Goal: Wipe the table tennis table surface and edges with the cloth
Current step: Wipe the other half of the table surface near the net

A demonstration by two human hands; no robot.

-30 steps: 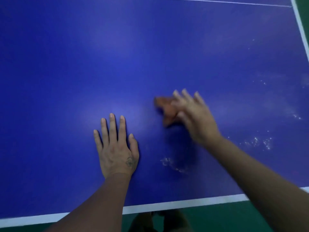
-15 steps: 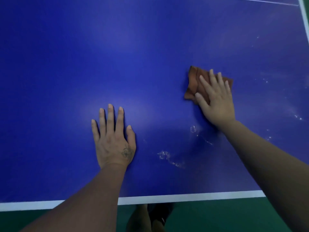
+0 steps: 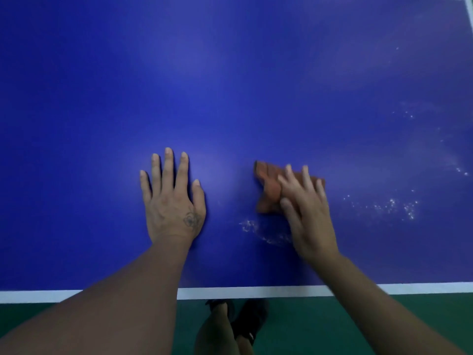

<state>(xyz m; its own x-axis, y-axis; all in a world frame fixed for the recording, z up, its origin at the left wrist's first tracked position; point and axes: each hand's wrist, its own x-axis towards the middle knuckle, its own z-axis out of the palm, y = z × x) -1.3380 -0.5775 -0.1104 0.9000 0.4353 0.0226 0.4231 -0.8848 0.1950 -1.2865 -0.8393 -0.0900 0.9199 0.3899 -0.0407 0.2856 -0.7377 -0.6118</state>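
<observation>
Pressing the cloth (image 3: 268, 190) under our right hand (image 3: 307, 213) with flat, spread fingers, left hand (image 3: 174, 203) splayed as a brace, we should sweep through the white specks (image 3: 256, 229) just beside it.

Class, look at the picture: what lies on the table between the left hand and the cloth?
Head view: only bare blue table between left hand and cloth.

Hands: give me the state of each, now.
Left hand: open, flat on the table, holding nothing.
Right hand: open, straight fingers pressing the cloth.
</observation>
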